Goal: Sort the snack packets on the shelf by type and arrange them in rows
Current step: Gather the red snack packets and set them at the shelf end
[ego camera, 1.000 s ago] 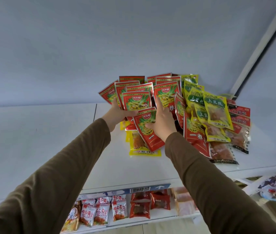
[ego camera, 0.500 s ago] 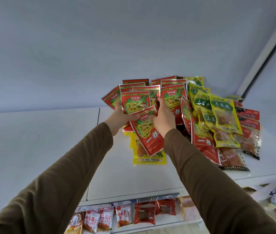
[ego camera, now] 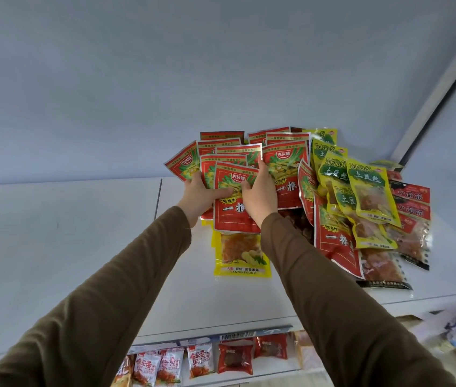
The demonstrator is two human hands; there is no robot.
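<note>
Red foil snack packet: light, limp, slick. Pinched at both side edges by left hand and right hand fingers. Best held by sealed edges.

head cam, close, angled up at shelf

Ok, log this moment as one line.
phase: gathering red packets | left hand: grips red packet stack | right hand: holds front red packet | yellow packets: unsorted, right | shelf

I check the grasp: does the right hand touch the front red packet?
Touching. The head view shows the right hand lying on the front red packet, its fingers over the packet's right edge.
</note>
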